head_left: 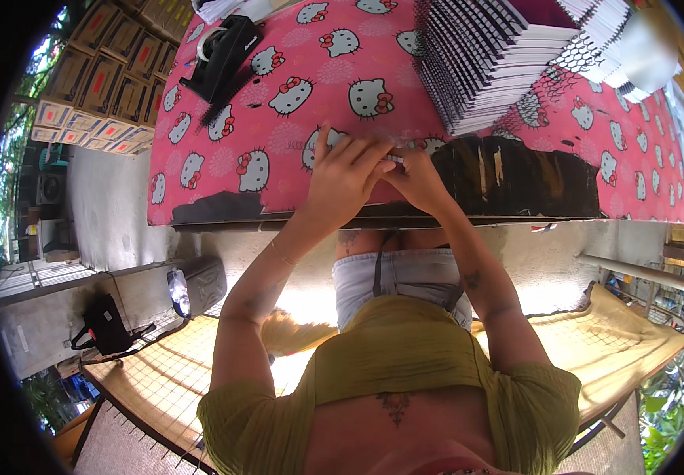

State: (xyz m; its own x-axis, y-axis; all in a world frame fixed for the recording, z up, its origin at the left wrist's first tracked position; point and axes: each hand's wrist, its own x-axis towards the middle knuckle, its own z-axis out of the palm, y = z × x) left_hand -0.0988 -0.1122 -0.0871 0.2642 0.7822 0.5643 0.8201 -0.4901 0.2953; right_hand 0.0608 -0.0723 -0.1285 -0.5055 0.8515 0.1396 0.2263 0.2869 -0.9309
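Left hand [345, 172] and right hand [419, 176] meet over bench [285, 176], fingers part-curled. Can't tell what they grip. Notebooks [484, 63] ahead-right.

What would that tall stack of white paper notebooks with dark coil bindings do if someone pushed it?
The tall notebook stack would probably feel heavy, with so many piled up. Its upper layers might slide or topple, as no strap shows around them. Each notebook alone would likely flex, looking thin.
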